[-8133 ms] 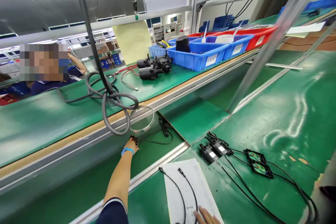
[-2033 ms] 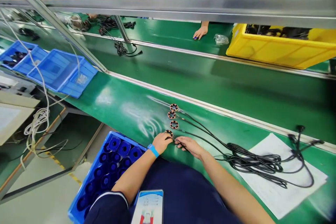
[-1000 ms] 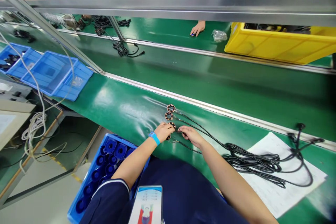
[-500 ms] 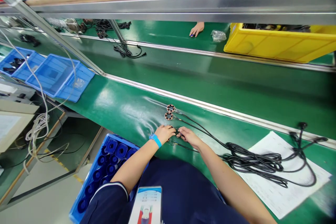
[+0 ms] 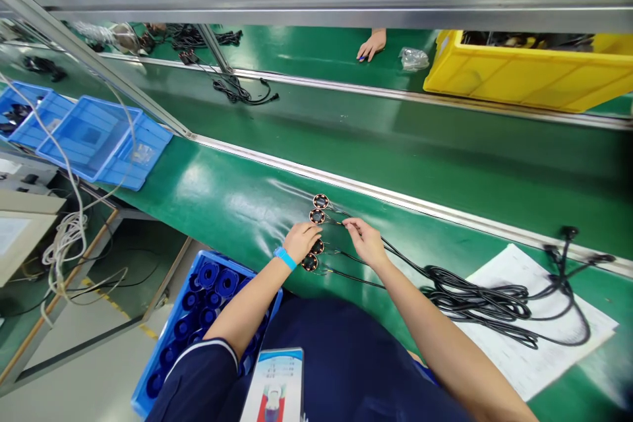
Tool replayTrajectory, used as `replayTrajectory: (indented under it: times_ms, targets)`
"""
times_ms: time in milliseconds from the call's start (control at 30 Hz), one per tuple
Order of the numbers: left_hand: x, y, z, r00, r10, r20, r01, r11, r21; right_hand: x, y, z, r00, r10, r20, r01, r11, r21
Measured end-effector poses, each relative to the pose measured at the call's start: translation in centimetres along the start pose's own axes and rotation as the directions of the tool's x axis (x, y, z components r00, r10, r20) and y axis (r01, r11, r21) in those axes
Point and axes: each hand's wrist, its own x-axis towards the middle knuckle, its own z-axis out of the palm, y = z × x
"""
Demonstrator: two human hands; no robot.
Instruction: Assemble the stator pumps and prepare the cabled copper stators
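Observation:
Several small copper-coloured ring parts lie in a row on the green bench, each with a black cable running right. My left hand (image 5: 302,239), a blue band on its wrist, rests with curled fingers on the second ring from the top (image 5: 316,216). My right hand (image 5: 364,241) pinches that ring's black cable just to the right. The top ring (image 5: 321,201) lies free above; two more rings (image 5: 310,262) lie below my left hand. The cables gather into a black bundle (image 5: 479,300) on a white paper sheet (image 5: 539,356).
A blue crate of dark blue spools (image 5: 208,303) stands below the bench edge at my left. Blue trays (image 5: 93,145) sit at the far left, a yellow bin (image 5: 519,76) at the back right. Another person's hand (image 5: 370,47) rests on the far bench.
Both hands have shifted up the row from the third ring to the second one. The two lower rings now lie uncovered below my left hand.

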Motion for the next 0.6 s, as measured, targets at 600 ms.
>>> replayTrajectory:
  times_ms: [600]
  targets:
    - [3.1,-2.7,1.6,0.984,0.091,0.153,-0.098,0.995,0.038,5.7,3.0,2.8,0.906,0.319,0.277,-0.341,0.94,0.033]
